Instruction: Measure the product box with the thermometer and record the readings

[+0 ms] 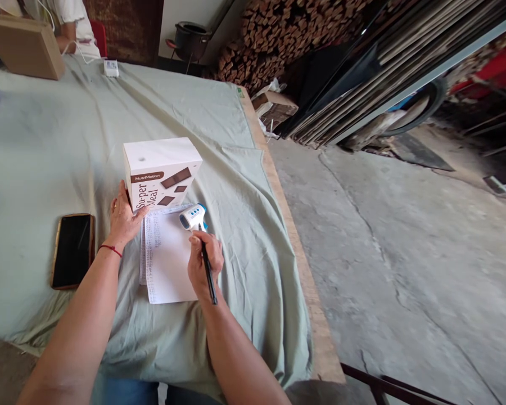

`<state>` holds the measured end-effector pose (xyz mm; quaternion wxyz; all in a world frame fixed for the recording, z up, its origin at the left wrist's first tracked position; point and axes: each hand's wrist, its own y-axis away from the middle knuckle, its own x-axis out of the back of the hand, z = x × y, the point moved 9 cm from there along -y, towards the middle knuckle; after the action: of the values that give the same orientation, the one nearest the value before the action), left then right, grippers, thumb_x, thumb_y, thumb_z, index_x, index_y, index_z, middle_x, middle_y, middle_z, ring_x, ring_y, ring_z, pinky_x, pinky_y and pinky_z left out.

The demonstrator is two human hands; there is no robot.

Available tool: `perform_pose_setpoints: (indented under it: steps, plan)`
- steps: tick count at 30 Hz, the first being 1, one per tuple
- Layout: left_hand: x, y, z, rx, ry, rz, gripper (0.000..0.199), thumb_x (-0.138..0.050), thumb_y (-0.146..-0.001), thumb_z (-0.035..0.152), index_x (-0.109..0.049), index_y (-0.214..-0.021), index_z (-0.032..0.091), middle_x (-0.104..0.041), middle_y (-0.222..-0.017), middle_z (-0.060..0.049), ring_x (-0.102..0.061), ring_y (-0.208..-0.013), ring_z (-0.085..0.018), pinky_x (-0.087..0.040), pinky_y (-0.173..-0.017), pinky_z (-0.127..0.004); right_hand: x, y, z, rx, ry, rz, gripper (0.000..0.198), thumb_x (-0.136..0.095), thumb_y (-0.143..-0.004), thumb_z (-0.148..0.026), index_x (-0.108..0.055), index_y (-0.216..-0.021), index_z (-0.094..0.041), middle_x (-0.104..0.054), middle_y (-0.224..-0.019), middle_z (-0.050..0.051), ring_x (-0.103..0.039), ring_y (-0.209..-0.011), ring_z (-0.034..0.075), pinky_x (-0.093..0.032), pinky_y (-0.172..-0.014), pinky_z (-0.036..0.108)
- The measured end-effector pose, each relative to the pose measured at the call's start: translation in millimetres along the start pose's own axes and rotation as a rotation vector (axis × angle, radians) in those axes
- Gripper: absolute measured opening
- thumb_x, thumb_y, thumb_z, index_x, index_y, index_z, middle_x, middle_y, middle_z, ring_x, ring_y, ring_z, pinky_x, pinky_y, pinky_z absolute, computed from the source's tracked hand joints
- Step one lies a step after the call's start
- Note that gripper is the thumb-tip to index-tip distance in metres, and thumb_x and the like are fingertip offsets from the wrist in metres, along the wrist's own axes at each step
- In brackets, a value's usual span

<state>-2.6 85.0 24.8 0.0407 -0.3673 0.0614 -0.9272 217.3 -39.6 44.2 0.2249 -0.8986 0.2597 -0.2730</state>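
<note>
A white box (162,174) with brown "NutriMotion" and "Su-per Meal" print stands at the top of a notebook. My left hand (125,216) grips its lower left side, fingers around the edge and thumb across the front. In my right hand (206,260) is a black pen (208,270), its upper end slanting back over the wrist. Just beyond those fingers is a white and blue thermometer gun (193,217); whether they touch its handle I cannot tell. The notebook (171,270) lies open under the right hand, with small handwriting along its left and upper part.
A phone (73,251) with a dark screen lies left of my left forearm. Green cloth (253,225) covers the table, wrinkled near its wooden right edge. At the far left are a cardboard box (25,48), a small white device (111,68) and a seated person (73,25). Stacked firewood (287,34) stands behind.
</note>
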Motion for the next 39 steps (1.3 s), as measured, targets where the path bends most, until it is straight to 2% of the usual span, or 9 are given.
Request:
perform_pose_setpoints:
  steps: [5,9,13,25,28,30,35,37,39]
  plan:
    - [0,0,-1,-0.015,-0.027,0.032,0.08,-0.063,-0.087,0.043,-0.032,-0.158,0.022,-0.051,-0.155,-0.011,-0.034,-0.152,-0.031,-0.026,-0.127,-0.049,-23,13,12,-0.191,-0.147,-0.194,0.029,-0.041,-0.091,-0.034,-0.065,-0.1,-0.022,-0.062,-0.072,0.002,-0.061,-0.065,0.018,-0.048,-0.06,0.03]
    - [-1,-1,-3,-0.015,-0.022,0.023,0.08,-0.064,-0.087,0.045,-0.034,-0.157,0.021,-0.052,-0.154,-0.012,-0.033,-0.153,-0.031,-0.027,-0.127,-0.048,-48,26,15,-0.291,-0.208,-0.31,0.011,-0.047,-0.077,-0.028,-0.055,-0.082,-0.023,-0.054,-0.06,-0.004,-0.05,-0.05,0.013,-0.039,-0.05,0.025]
    - [-1,-1,-3,-0.021,-0.008,0.015,0.08,-0.065,-0.085,0.046,-0.037,-0.156,0.022,-0.052,-0.154,-0.012,-0.035,-0.152,-0.033,-0.028,-0.126,-0.049,-56,24,14,-0.28,-0.177,-0.36,0.006,-0.047,-0.074,-0.03,-0.046,-0.072,-0.025,-0.048,-0.053,-0.006,-0.044,-0.046,0.013,-0.035,-0.047,0.024]
    - [-3,-1,-8,-0.074,0.012,0.055,0.077,-0.066,-0.087,0.047,-0.038,-0.154,0.021,-0.05,-0.155,-0.013,-0.036,-0.151,-0.033,-0.025,-0.127,-0.05,-59,27,15,-0.221,-0.049,-0.423,0.004,-0.046,-0.076,-0.026,-0.044,-0.073,-0.025,-0.049,-0.054,-0.006,-0.045,-0.047,0.012,-0.033,-0.049,0.025]
    - [-3,-3,-11,-0.102,0.058,0.079,0.076,-0.069,-0.086,0.046,-0.041,-0.152,0.021,-0.049,-0.156,-0.013,-0.038,-0.15,-0.035,-0.025,-0.126,-0.052,-54,27,10,-0.186,-0.064,-0.368,0.007,-0.046,-0.08,-0.024,-0.045,-0.073,-0.025,-0.048,-0.054,-0.007,-0.044,-0.046,0.012,-0.033,-0.048,0.024]
    - [-3,-4,-14,-0.109,0.098,0.098,0.076,-0.07,-0.085,0.046,-0.041,-0.151,0.022,-0.05,-0.155,-0.014,-0.04,-0.148,-0.036,-0.027,-0.125,-0.053,-42,22,5,-0.115,-0.087,-0.247,0.009,-0.046,-0.086,-0.024,-0.05,-0.078,-0.024,-0.052,-0.058,-0.006,-0.048,-0.049,0.012,-0.037,-0.05,0.025]
    - [-3,-6,-20,-0.11,0.268,0.14,0.081,-0.069,-0.087,0.049,-0.034,-0.153,0.02,-0.058,-0.145,-0.017,-0.052,-0.138,-0.034,-0.04,-0.116,-0.051,-5,4,-2,0.132,0.048,0.018,0.016,-0.045,-0.099,-0.029,-0.058,-0.093,-0.023,-0.069,-0.086,0.005,-0.063,-0.077,0.019,-0.048,-0.075,0.034]
    - [-1,-7,-22,-0.105,0.335,0.163,0.081,-0.065,-0.09,0.052,-0.03,-0.155,0.018,-0.062,-0.139,-0.017,-0.058,-0.132,-0.032,-0.045,-0.112,-0.049,2,-5,12,0.095,0.224,0.024,0.013,-0.049,-0.098,-0.033,-0.057,-0.097,-0.023,-0.072,-0.1,0.008,-0.063,-0.093,0.023,-0.046,-0.085,0.038]
    - [2,-6,-23,-0.103,0.378,0.198,0.079,-0.06,-0.094,0.055,-0.028,-0.154,0.017,-0.064,-0.135,-0.017,-0.061,-0.129,-0.03,-0.047,-0.11,-0.047,1,-11,31,0.002,0.36,-0.054,0.015,-0.056,-0.092,-0.037,-0.056,-0.097,-0.023,-0.071,-0.107,0.011,-0.062,-0.101,0.026,-0.044,-0.088,0.04]
